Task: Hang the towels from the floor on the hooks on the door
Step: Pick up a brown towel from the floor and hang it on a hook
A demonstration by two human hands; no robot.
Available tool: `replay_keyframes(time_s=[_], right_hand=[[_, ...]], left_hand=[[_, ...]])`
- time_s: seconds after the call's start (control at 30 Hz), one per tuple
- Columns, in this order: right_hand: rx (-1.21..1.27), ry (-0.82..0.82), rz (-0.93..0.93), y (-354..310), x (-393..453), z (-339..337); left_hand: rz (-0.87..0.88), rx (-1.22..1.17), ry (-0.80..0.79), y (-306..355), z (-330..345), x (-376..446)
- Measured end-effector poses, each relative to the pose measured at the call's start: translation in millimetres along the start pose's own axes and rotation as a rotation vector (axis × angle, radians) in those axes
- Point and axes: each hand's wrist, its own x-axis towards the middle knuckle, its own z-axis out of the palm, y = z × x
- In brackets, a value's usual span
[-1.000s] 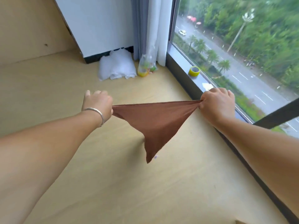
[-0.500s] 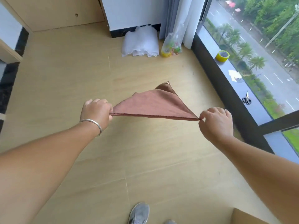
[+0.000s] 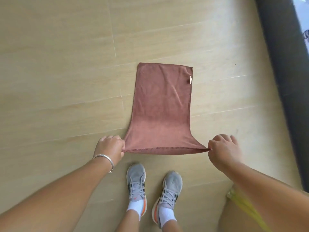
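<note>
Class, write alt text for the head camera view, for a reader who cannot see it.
A person looks down at a brown towel spread out over a wooden floor, the left hand and right hand each pinching a near corner so the near edge is stretched taut. Grey sneakers show below, and a dark window frame runs along the right.

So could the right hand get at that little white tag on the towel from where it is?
Probably, but not as things stand: the right hand is pinching the brown towel's near corner, and the tag sits at the far end. Nothing blocks the way.
</note>
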Motion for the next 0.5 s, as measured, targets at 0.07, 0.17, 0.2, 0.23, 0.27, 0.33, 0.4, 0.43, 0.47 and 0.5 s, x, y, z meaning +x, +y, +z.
replay_keyframes(time_s=[0.07, 0.17, 0.2, 0.23, 0.27, 0.33, 0.4, 0.43, 0.47, 0.5], right_hand=[[0.015, 0.000, 0.012, -4, 6, 8], [0.068, 0.046, 0.034, -7, 26, 9], [0.096, 0.068, 0.054, -7, 36, 7], [0.126, 0.094, 0.077, -7, 47, 5], [0.154, 0.122, 0.099, -7, 59, 2], [0.197, 0.179, 0.131, -5, 89, -6], [0.229, 0.232, 0.151, -2, 125, -16], [0.244, 0.259, 0.161, 0, 145, -19], [0.260, 0.286, 0.173, 1, 166, -22], [0.274, 0.307, 0.186, 1, 187, -24]], left_hand=[[-0.002, -0.042, -0.002, -3, 11, 6], [-0.031, -0.167, 0.027, -9, 13, 27], [-0.040, -0.198, 0.045, -11, 11, 39], [-0.049, -0.225, 0.071, -13, 7, 53], [-0.059, -0.250, 0.104, -14, 3, 68], [-0.083, -0.311, 0.172, -18, -8, 106], [-0.100, -0.357, 0.230, -21, -20, 147], [-0.102, -0.361, 0.253, -22, -25, 169], [-0.099, -0.358, 0.273, -22, -29, 192], [-0.096, -0.353, 0.289, -22, -32, 216]])
